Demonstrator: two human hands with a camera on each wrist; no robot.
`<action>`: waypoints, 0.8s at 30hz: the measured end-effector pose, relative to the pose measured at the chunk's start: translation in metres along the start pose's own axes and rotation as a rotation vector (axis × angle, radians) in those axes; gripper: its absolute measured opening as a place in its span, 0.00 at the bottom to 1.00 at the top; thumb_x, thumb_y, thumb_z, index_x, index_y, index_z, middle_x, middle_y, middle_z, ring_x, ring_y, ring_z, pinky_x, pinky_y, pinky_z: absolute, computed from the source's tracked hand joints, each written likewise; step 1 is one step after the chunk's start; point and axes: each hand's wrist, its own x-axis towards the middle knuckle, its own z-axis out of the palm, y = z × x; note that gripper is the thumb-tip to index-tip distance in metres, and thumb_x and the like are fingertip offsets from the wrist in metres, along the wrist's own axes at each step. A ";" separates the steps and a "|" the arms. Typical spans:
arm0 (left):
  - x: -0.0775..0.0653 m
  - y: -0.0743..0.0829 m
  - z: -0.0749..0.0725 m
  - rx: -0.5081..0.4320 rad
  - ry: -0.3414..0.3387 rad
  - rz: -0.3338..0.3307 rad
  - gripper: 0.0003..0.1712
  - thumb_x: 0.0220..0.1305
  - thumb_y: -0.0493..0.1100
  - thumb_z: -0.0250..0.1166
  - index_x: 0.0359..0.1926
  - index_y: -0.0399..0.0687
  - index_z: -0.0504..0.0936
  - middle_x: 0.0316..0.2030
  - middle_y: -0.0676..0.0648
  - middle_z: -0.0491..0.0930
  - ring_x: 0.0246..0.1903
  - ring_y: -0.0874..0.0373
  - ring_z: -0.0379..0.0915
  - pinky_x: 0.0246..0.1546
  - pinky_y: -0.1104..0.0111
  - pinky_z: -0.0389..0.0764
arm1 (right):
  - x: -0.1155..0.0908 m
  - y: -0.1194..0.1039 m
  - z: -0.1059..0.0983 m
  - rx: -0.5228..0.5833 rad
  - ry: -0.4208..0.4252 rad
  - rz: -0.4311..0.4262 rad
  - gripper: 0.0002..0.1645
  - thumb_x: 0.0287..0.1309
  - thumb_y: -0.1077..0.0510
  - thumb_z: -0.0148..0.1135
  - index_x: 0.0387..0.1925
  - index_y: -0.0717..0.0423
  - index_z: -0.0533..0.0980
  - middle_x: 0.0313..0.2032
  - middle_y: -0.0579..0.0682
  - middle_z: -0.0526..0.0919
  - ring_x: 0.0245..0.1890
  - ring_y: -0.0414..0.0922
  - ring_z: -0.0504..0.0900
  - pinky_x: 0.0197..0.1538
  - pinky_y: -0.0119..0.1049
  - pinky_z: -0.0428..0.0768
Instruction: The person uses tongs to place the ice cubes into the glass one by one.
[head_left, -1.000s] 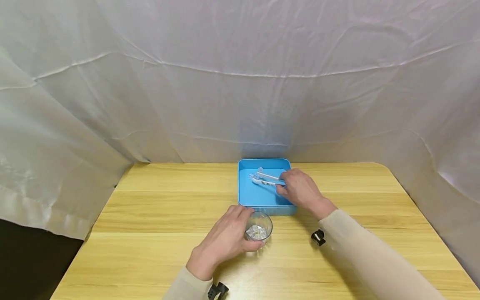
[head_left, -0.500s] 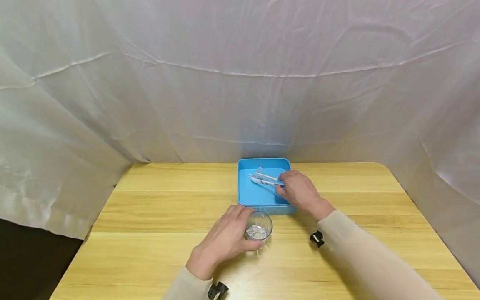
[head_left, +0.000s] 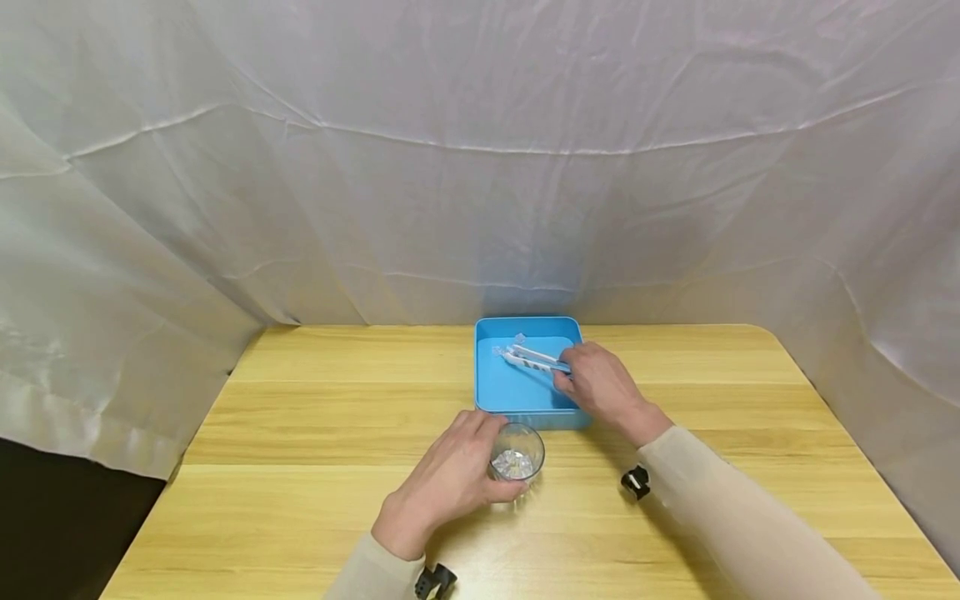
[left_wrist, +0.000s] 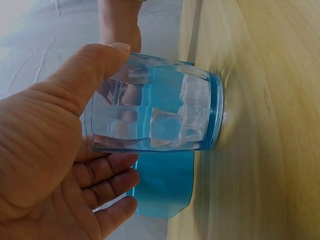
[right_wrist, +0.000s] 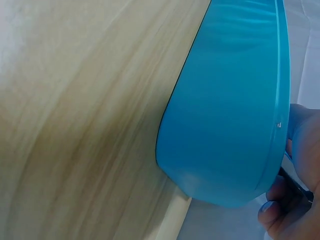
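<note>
While holding the glass (left_wrist: 142, 112) of clear cubes (left_wrist: 166, 127) near the blue tray (head_left: 519, 393) with the left hand (head_left: 452, 477), gripping tongs (head_left: 528, 364) with the right hand (head_left: 604, 385), pointing them at loose pieces (head_left: 521, 338) inside the tray.

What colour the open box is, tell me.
Blue, inside and out; the box shows best in the head view.

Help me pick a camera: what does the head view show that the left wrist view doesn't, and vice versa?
Only head: tongs in the right hand, clear pieces inside the blue tray.
Only left wrist: the palm of the left hand, the glass side-on.
Both: that hand around the glass, more clear pieces in it, the tray's outer wall, table, curtain.
</note>
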 end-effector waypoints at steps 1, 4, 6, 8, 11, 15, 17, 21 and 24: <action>0.000 0.000 0.000 0.000 0.000 0.000 0.42 0.56 0.63 0.78 0.64 0.45 0.78 0.56 0.48 0.81 0.57 0.54 0.74 0.60 0.60 0.80 | -0.001 0.000 0.000 0.003 0.005 0.000 0.09 0.64 0.58 0.66 0.35 0.62 0.81 0.24 0.48 0.75 0.27 0.45 0.71 0.30 0.35 0.73; 0.000 0.000 0.000 -0.003 0.001 -0.001 0.42 0.56 0.63 0.78 0.64 0.45 0.78 0.56 0.48 0.81 0.57 0.54 0.74 0.59 0.61 0.81 | -0.003 0.000 -0.001 0.013 0.024 -0.007 0.08 0.63 0.59 0.67 0.34 0.62 0.81 0.24 0.48 0.75 0.26 0.45 0.71 0.29 0.36 0.73; -0.001 -0.001 0.000 -0.002 0.002 -0.003 0.42 0.56 0.63 0.78 0.64 0.45 0.78 0.55 0.48 0.81 0.57 0.54 0.74 0.59 0.61 0.81 | -0.003 0.000 -0.001 0.018 0.032 -0.011 0.09 0.63 0.58 0.67 0.34 0.62 0.82 0.24 0.48 0.76 0.26 0.45 0.71 0.29 0.36 0.74; -0.001 -0.001 0.000 -0.002 0.004 -0.002 0.42 0.56 0.63 0.78 0.64 0.44 0.78 0.55 0.48 0.81 0.57 0.54 0.74 0.59 0.60 0.81 | -0.003 -0.001 -0.001 0.018 0.034 -0.011 0.10 0.63 0.58 0.67 0.35 0.63 0.82 0.24 0.48 0.77 0.26 0.45 0.71 0.29 0.36 0.75; -0.001 -0.001 0.000 -0.005 0.005 -0.003 0.43 0.56 0.63 0.78 0.64 0.45 0.78 0.55 0.48 0.80 0.57 0.54 0.73 0.59 0.60 0.81 | -0.001 -0.002 -0.001 0.013 0.025 0.002 0.12 0.63 0.56 0.68 0.37 0.64 0.83 0.25 0.50 0.79 0.27 0.46 0.73 0.31 0.38 0.78; -0.002 -0.001 0.000 -0.009 -0.006 -0.014 0.44 0.56 0.65 0.78 0.65 0.45 0.77 0.56 0.48 0.80 0.57 0.54 0.73 0.59 0.61 0.81 | 0.003 -0.004 0.000 0.003 -0.008 0.033 0.14 0.63 0.55 0.68 0.39 0.65 0.83 0.28 0.52 0.81 0.29 0.48 0.75 0.34 0.41 0.81; -0.001 -0.001 0.000 -0.009 -0.015 -0.018 0.44 0.56 0.65 0.77 0.65 0.45 0.77 0.56 0.48 0.80 0.57 0.54 0.73 0.60 0.61 0.80 | 0.006 -0.005 0.001 0.006 -0.027 0.040 0.14 0.63 0.54 0.68 0.39 0.64 0.83 0.28 0.51 0.81 0.29 0.48 0.75 0.35 0.42 0.81; -0.001 -0.001 0.000 -0.008 -0.021 -0.020 0.45 0.56 0.66 0.77 0.66 0.44 0.77 0.56 0.49 0.80 0.57 0.55 0.73 0.60 0.61 0.80 | 0.011 -0.009 0.003 0.018 -0.041 0.032 0.13 0.62 0.55 0.69 0.38 0.63 0.82 0.28 0.50 0.80 0.30 0.48 0.74 0.35 0.42 0.80; -0.001 0.000 0.001 -0.007 -0.012 -0.012 0.45 0.56 0.65 0.78 0.65 0.44 0.77 0.56 0.49 0.80 0.57 0.54 0.73 0.60 0.61 0.81 | 0.013 -0.011 0.004 0.022 -0.035 0.017 0.12 0.63 0.55 0.68 0.37 0.63 0.82 0.27 0.50 0.80 0.30 0.48 0.74 0.36 0.43 0.80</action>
